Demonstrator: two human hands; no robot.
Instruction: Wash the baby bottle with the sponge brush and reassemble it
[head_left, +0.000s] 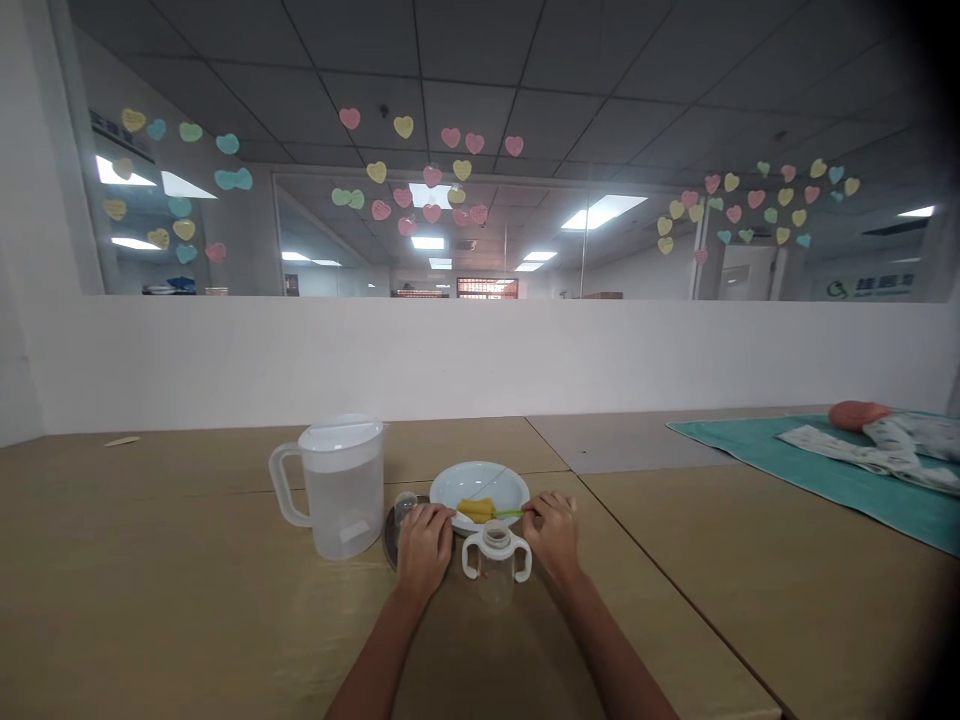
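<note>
My right hand [553, 530] is closed around the green handle of a yellow sponge brush [477, 510], whose head lies over the white bowl [441, 480]. My left hand [426, 545] is at the bowl's left edge, fingers drawn together close to the brush head's tip. What those fingers pinch, if anything, is too small to make out. Between my wrists a clear baby bottle [496, 580] stands upright and uncapped, with a white two-handled collar. Partly behind my left hand are a dark round tray [391, 540] and a clear dome-shaped cap [406, 505].
Left of the bowl stands a lidded plastic pitcher [346, 505] holding clear liquid. At the far right, a teal mat [757, 450] carries a patterned cloth [840, 450] and a reddish rounded object [859, 415]. A white wall [450, 360] bounds the table's back.
</note>
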